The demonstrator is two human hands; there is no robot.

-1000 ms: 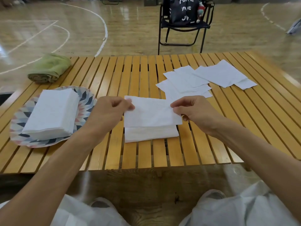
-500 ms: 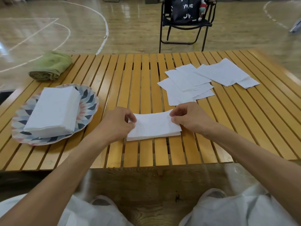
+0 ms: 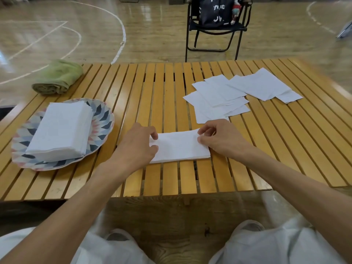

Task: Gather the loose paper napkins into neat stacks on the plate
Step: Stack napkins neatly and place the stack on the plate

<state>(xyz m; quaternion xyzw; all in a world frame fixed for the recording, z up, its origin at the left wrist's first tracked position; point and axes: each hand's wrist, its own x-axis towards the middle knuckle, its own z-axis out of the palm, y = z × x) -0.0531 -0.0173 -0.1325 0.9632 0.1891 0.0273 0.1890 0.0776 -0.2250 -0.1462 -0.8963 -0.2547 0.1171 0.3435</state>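
White napkins form a small stack (image 3: 180,146) now lying flat on the slatted table (image 3: 266,149), no longer lifted. Left hand (image 3: 138,146) and right hand (image 3: 219,139) still pinch its ends. Beside it, the plate (image 3: 102,119) carries a thicker stack (image 3: 61,130).

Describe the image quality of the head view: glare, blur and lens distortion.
Head view: glare streaks the glossy floor at top left; the wide lens bows the slatted table edges outward; the trouser legs at the bottom are smeared; the small stack of napkins between left hand and right hand is sharp.
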